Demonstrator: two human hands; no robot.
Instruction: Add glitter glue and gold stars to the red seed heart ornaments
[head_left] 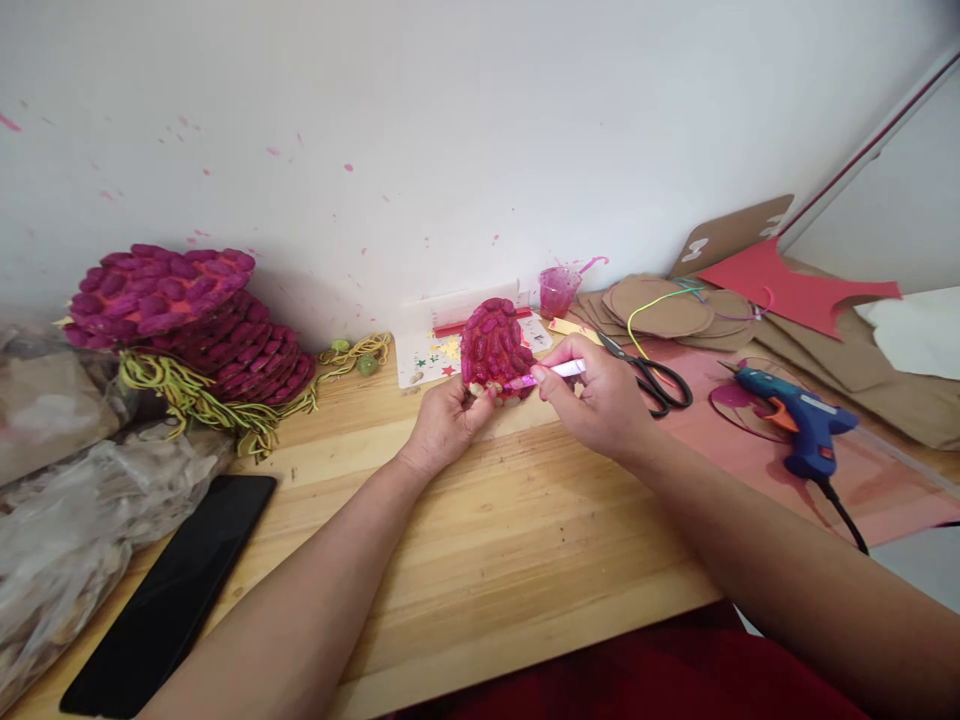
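Note:
My left hand [448, 425] grips the lower left edge of a disc [491, 340] covered in magenta-painted, peanut-like shells and tilts it up off the table. A few shells at its lower edge, by my left fingertips, are still pale tan. In my right hand [596, 395] is a paintbrush [566, 368] with a white handle, pinched between thumb and fingers. The magenta-coated end of the brush touches the lower part of the disc. Behind the disc lies a white printed card [420, 350] with coloured stars.
At left stand stacked magenta discs [165, 290] with yellow-green yarn [202, 395], plastic bags [67, 540] and a black phone [176, 590]. Rightward are a paint cup [559, 290], scissors [664, 385], cardboard rounds [660, 305], a glue gun [802, 410] and red paper [795, 285].

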